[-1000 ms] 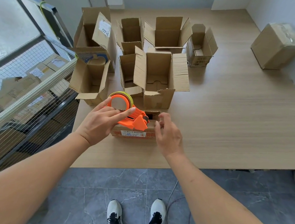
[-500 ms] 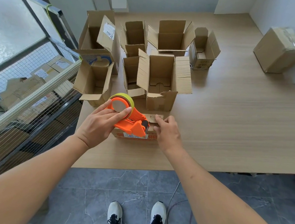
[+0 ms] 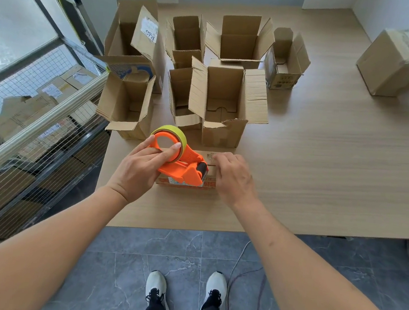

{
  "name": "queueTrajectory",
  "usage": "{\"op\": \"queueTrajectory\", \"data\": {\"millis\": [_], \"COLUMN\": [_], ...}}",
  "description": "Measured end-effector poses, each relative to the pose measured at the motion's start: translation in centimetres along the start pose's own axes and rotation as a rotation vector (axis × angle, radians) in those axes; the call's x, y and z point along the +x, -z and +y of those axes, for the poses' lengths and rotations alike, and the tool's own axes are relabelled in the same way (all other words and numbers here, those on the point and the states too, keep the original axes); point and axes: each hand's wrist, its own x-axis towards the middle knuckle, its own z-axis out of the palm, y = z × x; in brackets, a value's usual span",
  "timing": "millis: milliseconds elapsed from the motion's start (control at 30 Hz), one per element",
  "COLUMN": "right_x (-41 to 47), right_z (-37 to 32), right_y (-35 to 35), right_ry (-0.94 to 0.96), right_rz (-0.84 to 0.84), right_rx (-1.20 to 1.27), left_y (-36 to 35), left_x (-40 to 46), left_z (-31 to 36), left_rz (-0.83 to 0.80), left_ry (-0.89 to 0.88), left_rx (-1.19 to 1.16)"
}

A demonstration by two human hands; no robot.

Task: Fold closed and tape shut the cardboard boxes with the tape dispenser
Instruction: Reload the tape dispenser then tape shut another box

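An orange tape dispenser (image 3: 184, 169) with a yellow-green tape roll sits on top of a small closed cardboard box (image 3: 211, 157) near the table's front edge. My left hand (image 3: 140, 170) grips the dispenser round its ring, thumb over the roll. My right hand (image 3: 234, 177) rests on the right end of the small box, fingers curled over its top; the box is mostly hidden under both hands. Several open cardboard boxes stand behind, the nearest one (image 3: 225, 111) with its flaps up.
A closed, taped box (image 3: 395, 62) lies at the table's far right by the wall. A wire-mesh rack (image 3: 36, 120) with flattened cardboard stands left of the wooden table (image 3: 324, 168). My shoes and a cable are on the grey floor below.
The dispenser in my left hand has shifted slightly right along the small box's top. My right hand has moved to the box's right end.
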Motion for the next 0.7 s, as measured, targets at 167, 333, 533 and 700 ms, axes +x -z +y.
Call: {"op": "queueTrajectory", "data": {"millis": [167,333,533,700], "right_x": [1.8,3.6,4.2,4.6], "right_z": [-0.9,-0.8,-1.6,-2.0], "right_y": [1.6,1.4,0.7,0.7], "right_ry": [0.041,0.102,0.12,0.018], "right_rz": [-0.02,-0.143,-0.367,-0.277], "right_rx": [-0.075,0.01,0.359,0.452], "left_y": [-0.2,-0.3,-0.2,-0.4], "left_x": [0.3,0.2,0.2,0.1], "left_z": [-0.4,-0.3,-0.4,-0.5], "left_rz": [-0.037,-0.048,-0.059,-0.07], "left_ry": [0.063,0.085,0.105,0.118], "left_rx": [-0.078,-0.08,-0.109,-0.118]}}
